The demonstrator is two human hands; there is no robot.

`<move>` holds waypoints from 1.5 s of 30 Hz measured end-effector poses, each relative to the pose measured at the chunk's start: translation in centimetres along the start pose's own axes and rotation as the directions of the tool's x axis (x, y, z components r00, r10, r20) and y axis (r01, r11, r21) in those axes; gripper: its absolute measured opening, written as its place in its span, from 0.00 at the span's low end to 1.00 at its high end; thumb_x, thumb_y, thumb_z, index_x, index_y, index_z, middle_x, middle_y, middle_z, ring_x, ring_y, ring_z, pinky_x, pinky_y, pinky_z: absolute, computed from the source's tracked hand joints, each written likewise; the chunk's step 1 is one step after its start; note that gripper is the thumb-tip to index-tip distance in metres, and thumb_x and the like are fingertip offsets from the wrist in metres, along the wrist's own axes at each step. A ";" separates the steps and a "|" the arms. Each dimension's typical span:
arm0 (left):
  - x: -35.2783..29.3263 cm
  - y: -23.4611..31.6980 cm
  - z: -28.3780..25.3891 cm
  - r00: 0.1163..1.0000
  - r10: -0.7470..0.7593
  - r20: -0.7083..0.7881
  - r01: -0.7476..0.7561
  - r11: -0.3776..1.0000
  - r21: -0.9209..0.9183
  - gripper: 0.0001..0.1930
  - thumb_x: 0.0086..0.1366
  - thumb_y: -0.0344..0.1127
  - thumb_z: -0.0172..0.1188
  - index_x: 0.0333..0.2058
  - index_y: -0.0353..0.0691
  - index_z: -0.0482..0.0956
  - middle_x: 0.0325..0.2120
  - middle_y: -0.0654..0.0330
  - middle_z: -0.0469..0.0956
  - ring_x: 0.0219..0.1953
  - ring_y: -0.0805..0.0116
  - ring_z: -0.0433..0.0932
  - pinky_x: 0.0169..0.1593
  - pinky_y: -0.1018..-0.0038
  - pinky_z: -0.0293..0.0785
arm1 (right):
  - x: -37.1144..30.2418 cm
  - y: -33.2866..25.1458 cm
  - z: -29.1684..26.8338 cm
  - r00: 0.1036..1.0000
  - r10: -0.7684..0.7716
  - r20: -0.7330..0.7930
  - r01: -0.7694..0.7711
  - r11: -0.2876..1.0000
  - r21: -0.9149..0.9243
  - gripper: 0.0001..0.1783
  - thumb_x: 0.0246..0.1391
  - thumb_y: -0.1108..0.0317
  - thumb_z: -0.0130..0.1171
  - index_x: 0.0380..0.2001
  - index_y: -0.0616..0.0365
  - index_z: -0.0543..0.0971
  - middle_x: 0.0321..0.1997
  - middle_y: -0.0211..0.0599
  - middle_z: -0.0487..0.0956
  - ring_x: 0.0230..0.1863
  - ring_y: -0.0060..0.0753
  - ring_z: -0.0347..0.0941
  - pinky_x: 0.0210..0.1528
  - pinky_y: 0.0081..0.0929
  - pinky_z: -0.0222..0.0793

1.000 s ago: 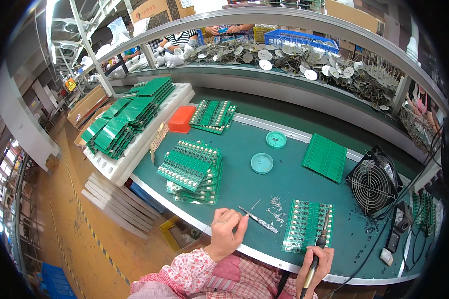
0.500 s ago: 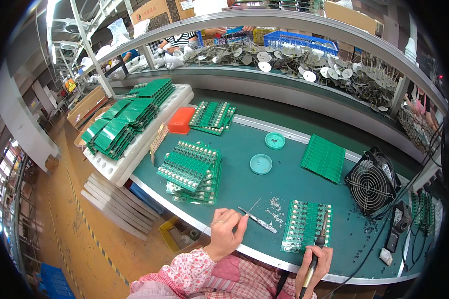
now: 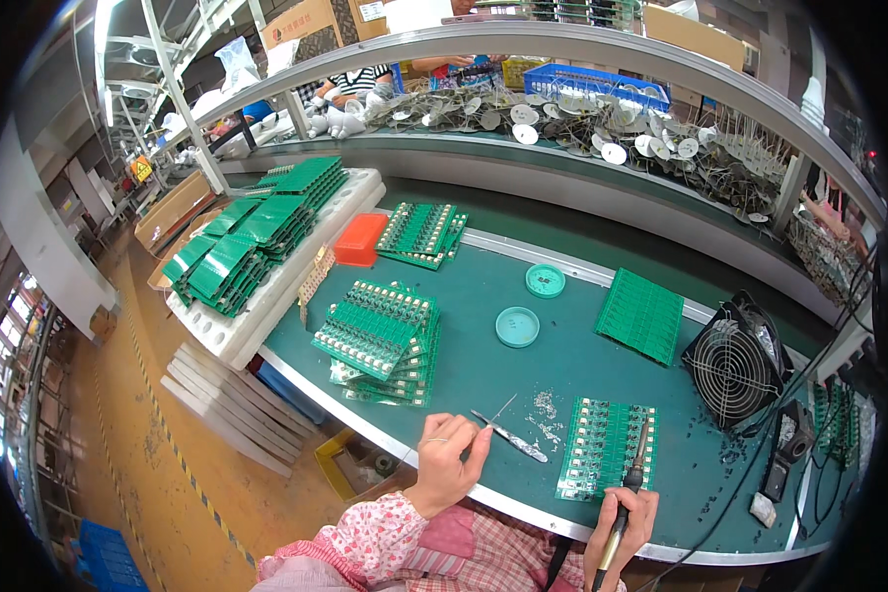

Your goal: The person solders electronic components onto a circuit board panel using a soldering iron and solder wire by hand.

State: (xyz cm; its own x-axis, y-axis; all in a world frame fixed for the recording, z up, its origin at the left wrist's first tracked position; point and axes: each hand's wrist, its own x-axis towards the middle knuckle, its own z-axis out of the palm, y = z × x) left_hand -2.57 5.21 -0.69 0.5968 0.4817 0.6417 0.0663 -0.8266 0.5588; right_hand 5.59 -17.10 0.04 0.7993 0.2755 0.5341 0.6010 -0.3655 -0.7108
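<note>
My right hand grips a soldering iron by its handle. Its metal tip reaches over the right side of a green circuit board panel with rows of small parts; whether it touches is too fine to tell. At the table's front edge, my left hand is closed, thumb against curled fingers; anything in the pinch is too small to make out. Beside those fingers lies a slim silvery tool, perhaps tweezers, with a thin pointed piece next to it. Small silvery scraps are scattered between tool and panel.
Stacked boards and an orange-red box stand left, near a foam tray piled with boards. Two round turquoise dishes sit mid-table. Another panel, a fan and cables are right. A metal rail crosses behind.
</note>
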 end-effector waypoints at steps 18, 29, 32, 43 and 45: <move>-0.1 0.0 0.0 1.000 0.003 0.003 -0.003 1.000 -0.004 0.08 0.62 0.25 0.61 0.23 0.34 0.76 0.22 0.58 0.78 0.25 0.60 0.76 0.44 0.64 0.69 | -0.1 0.1 0.0 1.000 0.001 -0.006 -0.001 1.000 -0.006 0.01 0.59 0.76 0.55 0.34 0.61 0.75 0.31 0.40 0.70 0.33 0.38 0.66 0.37 0.33 0.62; 0.3 -0.2 0.4 0.997 0.052 -0.059 -0.053 0.998 -0.025 0.09 0.62 0.27 0.63 0.23 0.37 0.75 0.19 0.61 0.72 0.21 0.61 0.71 0.41 0.67 0.66 | -0.1 0.2 0.2 1.000 0.006 -0.012 -0.006 1.000 -0.013 0.02 0.60 0.74 0.56 0.34 0.60 0.75 0.30 0.39 0.69 0.33 0.38 0.66 0.37 0.33 0.61; 0.1 0.0 0.0 0.999 0.025 -0.032 -0.025 1.000 -0.014 0.09 0.62 0.26 0.62 0.23 0.36 0.75 0.20 0.60 0.75 0.23 0.61 0.73 0.42 0.66 0.67 | -0.2 0.1 0.0 1.000 0.018 -0.015 -0.018 1.000 -0.011 0.02 0.60 0.74 0.56 0.34 0.60 0.75 0.30 0.39 0.69 0.33 0.38 0.66 0.37 0.33 0.62; -0.1 0.3 -0.2 1.000 -0.009 0.013 0.008 0.999 0.036 0.08 0.62 0.24 0.59 0.23 0.35 0.76 0.22 0.57 0.77 0.30 0.56 0.76 0.42 0.65 0.68 | -0.2 -0.2 -0.2 0.998 0.029 -0.054 -0.025 0.997 0.070 0.05 0.51 0.78 0.63 0.32 0.60 0.80 0.31 0.42 0.74 0.33 0.43 0.68 0.38 0.35 0.66; 0.3 0.5 -0.9 0.999 -0.003 0.052 0.000 0.999 0.053 0.09 0.63 0.25 0.59 0.22 0.35 0.76 0.22 0.58 0.77 0.31 0.57 0.76 0.42 0.65 0.67 | -0.1 0.2 -0.1 0.999 -0.003 -0.049 0.006 0.998 0.060 0.07 0.50 0.79 0.64 0.35 0.60 0.81 0.30 0.40 0.73 0.32 0.40 0.68 0.36 0.33 0.66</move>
State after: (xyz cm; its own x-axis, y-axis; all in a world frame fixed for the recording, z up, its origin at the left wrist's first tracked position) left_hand -3.09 5.24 0.27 0.6376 0.4679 0.6120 0.1085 -0.8410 0.5300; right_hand 5.63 -17.28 -0.10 0.7967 0.2328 0.5578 0.6044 -0.3102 -0.7338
